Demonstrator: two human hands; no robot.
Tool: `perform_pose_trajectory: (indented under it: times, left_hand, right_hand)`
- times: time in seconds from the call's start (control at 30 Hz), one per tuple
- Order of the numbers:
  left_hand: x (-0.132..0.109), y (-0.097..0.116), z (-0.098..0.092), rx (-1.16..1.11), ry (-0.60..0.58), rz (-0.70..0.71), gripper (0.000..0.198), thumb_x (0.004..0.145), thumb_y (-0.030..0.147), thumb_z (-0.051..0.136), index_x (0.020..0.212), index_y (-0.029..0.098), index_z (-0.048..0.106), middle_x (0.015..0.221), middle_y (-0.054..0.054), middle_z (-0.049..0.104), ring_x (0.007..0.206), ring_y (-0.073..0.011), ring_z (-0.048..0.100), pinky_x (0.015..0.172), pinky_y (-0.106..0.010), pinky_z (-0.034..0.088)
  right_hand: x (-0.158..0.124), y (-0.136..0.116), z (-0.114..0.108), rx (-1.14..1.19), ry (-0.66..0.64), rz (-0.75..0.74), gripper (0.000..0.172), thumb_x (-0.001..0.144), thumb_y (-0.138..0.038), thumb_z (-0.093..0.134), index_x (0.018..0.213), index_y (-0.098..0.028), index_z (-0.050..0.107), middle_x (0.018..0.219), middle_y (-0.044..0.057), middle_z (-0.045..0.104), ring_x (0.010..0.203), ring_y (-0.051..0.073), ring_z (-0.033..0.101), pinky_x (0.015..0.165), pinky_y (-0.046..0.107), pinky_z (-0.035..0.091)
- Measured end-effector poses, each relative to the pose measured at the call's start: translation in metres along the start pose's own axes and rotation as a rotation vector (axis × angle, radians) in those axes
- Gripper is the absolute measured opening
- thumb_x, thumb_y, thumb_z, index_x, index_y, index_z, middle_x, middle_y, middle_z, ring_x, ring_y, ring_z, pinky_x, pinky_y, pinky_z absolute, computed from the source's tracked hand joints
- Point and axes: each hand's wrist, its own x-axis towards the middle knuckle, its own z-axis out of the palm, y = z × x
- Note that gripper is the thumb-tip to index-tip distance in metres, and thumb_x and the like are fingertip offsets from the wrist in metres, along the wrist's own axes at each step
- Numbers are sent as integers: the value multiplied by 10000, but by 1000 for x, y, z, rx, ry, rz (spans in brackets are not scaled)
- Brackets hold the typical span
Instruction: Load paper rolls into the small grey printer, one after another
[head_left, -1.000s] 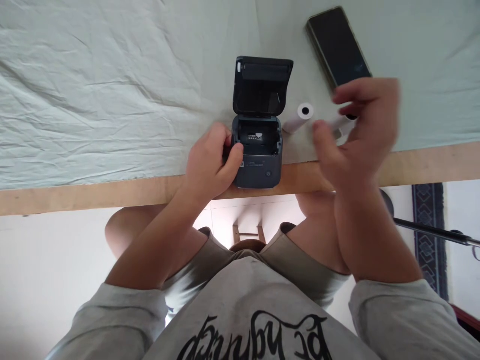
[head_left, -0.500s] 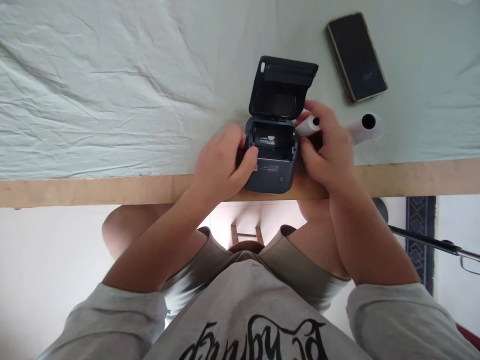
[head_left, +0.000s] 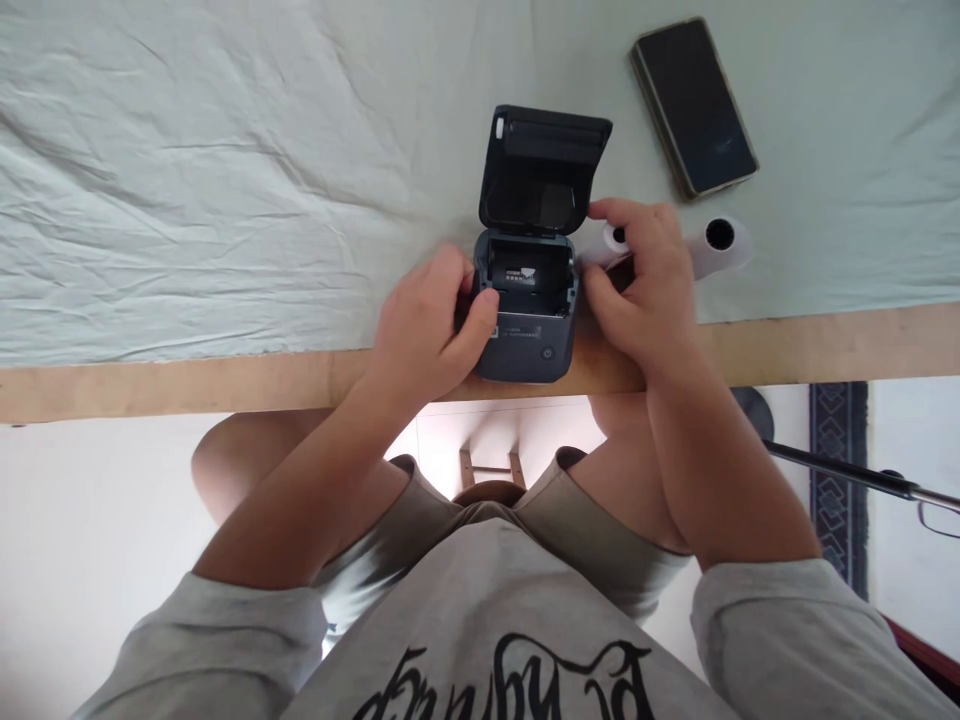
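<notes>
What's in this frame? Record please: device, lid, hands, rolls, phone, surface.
device: dark boxy unit, compartment open, label visible inside
lid: hinged lid raised, white tab at one corner
left hand: left hand holds the unit's left side, thumb on top
right hand: right hand around the near white roll, grip firmness unclear
other roll: second white roll, beyond the right hand, partly hidden
phone: cased phone, screen dark, above the second roll in view
surface: pale green cloth, wrinkled at left

Both forearms [head_left: 330, 460] slant forward, left grip [head_left: 435, 320] and right grip [head_left: 649, 285] curled (thumbs [head_left: 478, 325] turned inward).
</notes>
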Motion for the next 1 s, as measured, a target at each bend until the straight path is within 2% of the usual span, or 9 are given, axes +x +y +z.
perform_pose_trajectory:
  times: [0.1,0.2,0.27,0.33,0.47,0.53,0.7,0.8,1.0]
  left_hand:
    - [0,1,-1,0,-19,-18,226,984,334,514,846,258,352,802,-23,568,737,-223,601,680,-381,442]
    - [0,0,-1,1,-28,-28,236,984,339,526,845,257,353,803,-20,568,737,-220,598,686,-375,438]
    - [0,-1,0,-9,-27,-33,250,988,346,535,846,257,350,803,-17,560,741,-219,604,693,-372,434]
    - [-1,-1,0,-15,-22,-23,257,995,362,535,850,257,351,804,-16,560,744,-221,611,699,-374,437]
    - [-1,-1,-1,-3,-12,-3,239,999,364,526,856,256,368,812,-20,577,754,-219,611,684,-372,442]
    - [-1,0,-1,3,-10,3,232,991,351,533,856,256,370,813,-21,582,752,-218,608,676,-373,440]
    - [-1,1,-1,2,-17,7,234,985,323,545,854,258,362,814,-27,592,755,-229,618,677,-395,463]
    - [-1,2,-2,2,-23,8,231,989,323,539,854,259,362,818,-30,596,766,-231,621,690,-403,484]
    - [0,2,-1,7,-31,9,231,995,341,506,854,262,341,826,-37,585,766,-234,607,700,-412,487]
  right_hand:
    - [1,1,-3,51,-17,9,474,808,-189,626,1261,-329,609,1100,63,666,984,254,654,874,449,578]
    - [1,-4,-6,185,61,70,557,795,-210,635,1324,-339,513,1143,42,636,871,195,652,730,365,583]
    - [0,-14,-8,255,163,53,506,813,-244,631,1291,-346,499,1138,33,615,868,184,651,692,338,575]
    - [0,-27,-9,265,198,-25,407,843,-289,628,1233,-350,530,1152,32,620,921,205,665,733,360,585]
    - [5,-49,-8,188,-1,-192,350,881,-243,614,1205,-376,610,1170,24,701,1065,257,686,913,439,583]
    - [8,-52,-5,158,-63,-213,368,875,-183,612,1192,-372,617,1166,17,730,1078,255,695,938,444,578]
    - [11,-46,0,70,-64,-129,230,816,-203,669,995,-325,592,1084,4,763,952,253,713,844,452,599]
    - [11,-44,-2,89,-94,-129,166,858,-214,644,971,-333,617,1088,-4,780,1016,265,724,879,479,596]
    - [11,-44,-1,201,-108,-121,175,861,-159,633,905,-325,661,1070,-36,796,1039,238,745,928,465,606]
